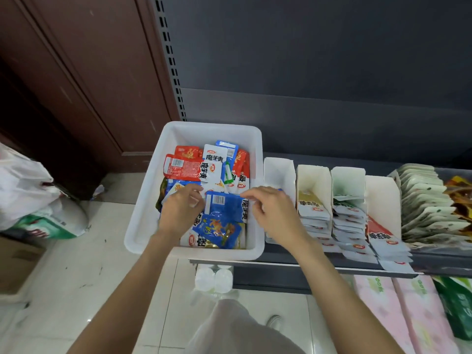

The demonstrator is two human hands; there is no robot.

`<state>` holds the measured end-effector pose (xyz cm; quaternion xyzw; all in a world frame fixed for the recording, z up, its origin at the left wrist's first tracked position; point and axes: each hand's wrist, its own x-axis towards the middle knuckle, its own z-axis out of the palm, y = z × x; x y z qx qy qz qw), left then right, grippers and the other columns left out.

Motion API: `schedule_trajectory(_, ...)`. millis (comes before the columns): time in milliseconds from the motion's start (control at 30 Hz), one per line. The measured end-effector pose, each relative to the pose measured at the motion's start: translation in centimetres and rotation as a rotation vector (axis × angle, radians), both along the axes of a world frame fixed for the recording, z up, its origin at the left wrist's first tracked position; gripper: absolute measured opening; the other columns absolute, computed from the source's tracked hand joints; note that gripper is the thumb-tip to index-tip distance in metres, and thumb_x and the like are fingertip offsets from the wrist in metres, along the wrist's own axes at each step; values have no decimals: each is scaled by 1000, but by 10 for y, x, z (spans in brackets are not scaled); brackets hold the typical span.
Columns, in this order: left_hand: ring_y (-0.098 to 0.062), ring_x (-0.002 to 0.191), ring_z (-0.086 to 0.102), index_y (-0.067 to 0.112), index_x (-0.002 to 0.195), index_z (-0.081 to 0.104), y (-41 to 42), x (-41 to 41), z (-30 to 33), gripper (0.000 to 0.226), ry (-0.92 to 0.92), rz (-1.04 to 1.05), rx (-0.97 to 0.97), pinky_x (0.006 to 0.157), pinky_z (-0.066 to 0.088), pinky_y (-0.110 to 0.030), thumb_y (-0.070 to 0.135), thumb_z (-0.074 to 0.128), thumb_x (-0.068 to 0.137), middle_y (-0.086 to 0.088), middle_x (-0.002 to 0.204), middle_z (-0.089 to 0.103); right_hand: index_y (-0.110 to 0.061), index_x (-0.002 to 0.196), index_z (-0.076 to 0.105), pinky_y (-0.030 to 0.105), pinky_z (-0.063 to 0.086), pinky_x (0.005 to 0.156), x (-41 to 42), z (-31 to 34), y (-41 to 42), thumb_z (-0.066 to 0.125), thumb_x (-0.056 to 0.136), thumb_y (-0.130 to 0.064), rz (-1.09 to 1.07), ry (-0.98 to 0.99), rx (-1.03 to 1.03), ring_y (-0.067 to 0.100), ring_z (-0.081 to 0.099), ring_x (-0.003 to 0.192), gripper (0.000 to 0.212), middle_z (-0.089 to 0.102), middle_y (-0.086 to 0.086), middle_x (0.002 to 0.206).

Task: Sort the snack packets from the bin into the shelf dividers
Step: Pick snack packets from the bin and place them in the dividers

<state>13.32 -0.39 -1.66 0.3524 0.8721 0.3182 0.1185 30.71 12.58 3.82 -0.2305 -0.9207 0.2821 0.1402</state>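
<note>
The light is soft and even, and I see no hard shadow under my hands. The white bin (pixel 143 200) is the brightest thing and looks nearly washed out along its rim. The floor tiles (pixel 76 264) give a pale glare. The back panel of the shelf (pixel 332 60) stays dim and grey, and the brown door (pixel 63 85) at the left is dark. The wide lens bends the shelf upright and the door frame. The packets (pixel 431 208) at the right edge of the shelf are smeared and out of focus, and so is the plastic bag (pixel 23 185) at the left.
</note>
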Motion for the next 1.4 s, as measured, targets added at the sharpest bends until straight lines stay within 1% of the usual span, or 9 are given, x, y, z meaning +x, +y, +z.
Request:
schedule_trajectory(200,-10,80,62,17,111,59,-2,-15,-15,28,-63,-5,-182,64,44,-18,29,64,86,0,98,70,-8,144,32,39,41,102,-73,-46,-11,54,92,-8,145,-453,263,29,45,123,56,49,12,136)
schedule_trajectory(333,-12,93,63,19,119,56,2,-12,-18,40,-79,-48,-218,78,50,-26,40,63,86,5,107,66,-9,133,41,37,43,96,-88,-55,-6,61,89,-14,61,-540,348,29,48,117,49,52,12,127)
schedule_trajectory(500,-12,93,62,18,104,61,0,-8,-16,24,-136,-90,19,79,53,-29,31,67,85,4,101,65,-16,106,64,29,46,84,-80,-33,0,65,88,-18,20,-203,167,18,57,103,18,63,1,110)
schedule_trajectory(700,1,81,57,18,97,63,-12,-12,12,13,-302,-36,249,67,43,-8,28,63,88,9,87,63,-15,95,68,16,47,60,-48,6,14,66,87,-27,-91,21,-457,5,60,85,14,66,-7,95)
schedule_trajectory(900,-18,97,66,23,96,63,-21,-4,24,7,-659,103,375,84,52,-33,25,61,89,-1,103,69,-18,101,63,20,55,62,-15,20,29,64,88,-20,-194,24,-573,9,65,87,13,66,-4,97)
schedule_trajectory(1033,-6,89,65,25,110,50,-14,8,33,28,-621,129,416,71,54,-23,24,64,86,7,100,65,-11,102,61,20,52,55,-8,18,25,63,89,-15,-272,30,-621,5,62,70,14,67,5,102)
schedule_trajectory(1167,2,95,59,26,125,46,-4,22,43,52,-413,-112,462,74,51,-13,15,71,80,16,113,56,-19,99,61,22,51,52,8,19,21,57,90,-2,-356,176,-750,10,65,74,20,69,7,89)
schedule_trajectory(1267,-2,97,55,32,113,57,15,28,51,35,-34,-195,428,74,48,-12,20,70,82,4,114,54,-15,88,70,21,51,53,26,29,23,48,92,1,-341,333,-943,12,66,71,28,71,3,85)
schedule_trajectory(1400,4,96,46,37,93,64,53,36,61,13,-130,-99,455,77,39,-8,26,63,87,1,106,50,-5,105,64,23,55,72,56,44,35,53,88,-17,-230,585,-1226,21,69,95,24,73,6,97)
